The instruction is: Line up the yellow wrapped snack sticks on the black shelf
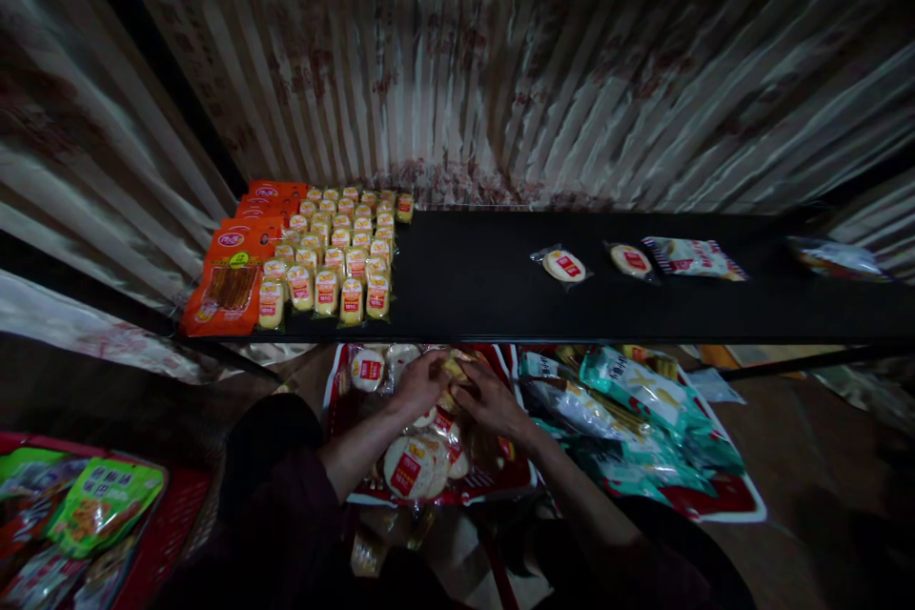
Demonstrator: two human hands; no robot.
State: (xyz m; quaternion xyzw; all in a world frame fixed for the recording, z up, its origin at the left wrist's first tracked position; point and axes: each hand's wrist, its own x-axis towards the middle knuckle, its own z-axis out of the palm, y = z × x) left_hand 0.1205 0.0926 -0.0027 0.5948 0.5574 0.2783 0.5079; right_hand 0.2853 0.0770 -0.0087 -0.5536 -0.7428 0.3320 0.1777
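My left hand and my right hand meet over a red basket with a white rim, just in front of the shelf edge. Their closed fingers are on small yellow wrapped cakes, partly covered by the hands. Below them in the basket lie round wrapped crackers with red labels. On the black shelf, to the left, several rows of similar small wrapped cakes stand close together. Orange snack packets overlap in a line beside those rows.
Farther right on the shelf lie two round wrapped crackers, a white packet and a shiny packet. A second basket holds teal snack bags. At lower left, another red basket contains a green bag.
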